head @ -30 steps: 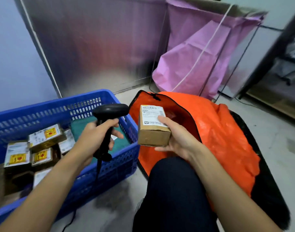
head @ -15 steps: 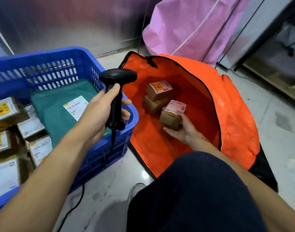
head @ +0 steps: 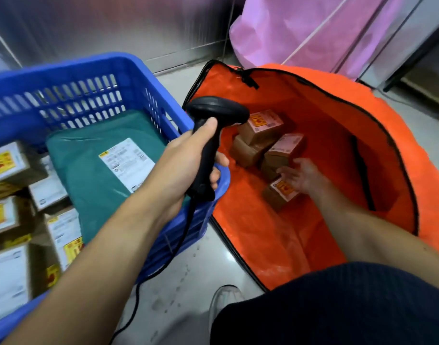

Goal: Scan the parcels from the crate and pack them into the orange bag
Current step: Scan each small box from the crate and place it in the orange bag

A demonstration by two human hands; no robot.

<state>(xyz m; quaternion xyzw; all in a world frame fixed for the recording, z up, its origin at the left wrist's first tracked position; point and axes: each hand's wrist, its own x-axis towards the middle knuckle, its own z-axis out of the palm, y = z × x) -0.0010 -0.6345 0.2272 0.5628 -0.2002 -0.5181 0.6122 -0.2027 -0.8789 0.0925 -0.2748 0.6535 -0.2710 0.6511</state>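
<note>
While the left hand is clenching the handle of the black scanner above the near corner of the blue crate, the right hand is reaching down inside the orange bag, its fingers spread and loose, gripping nothing. That hand is blurred, and it is hovering at the cluster of cardboard parcels lying on the bag's bottom; whether the fingertips are touching the nearest box cannot be told. Four small brown boxes are showing there, packed close together, at least three with labels facing up. The bag is lying open on the floor, its black zipper edge running round the mouth, just beside the crate's right wall.

Inside the crate, a teal mailer with a white label is lying flat in the right part, and more labelled boxes are sitting packed against it on the left. The scanner's cable is hanging down past the crate's outer wall toward the floor.

The floor is showing as pale, glossy tile, reflecting light and carrying faint scuff marks. Behind the crate a brushed metal wall panel is rising, and a pink sack is standing behind the bag. The person's dark trouser leg is filling the lower right, with a light shoe planted on the tile beside it.
</note>
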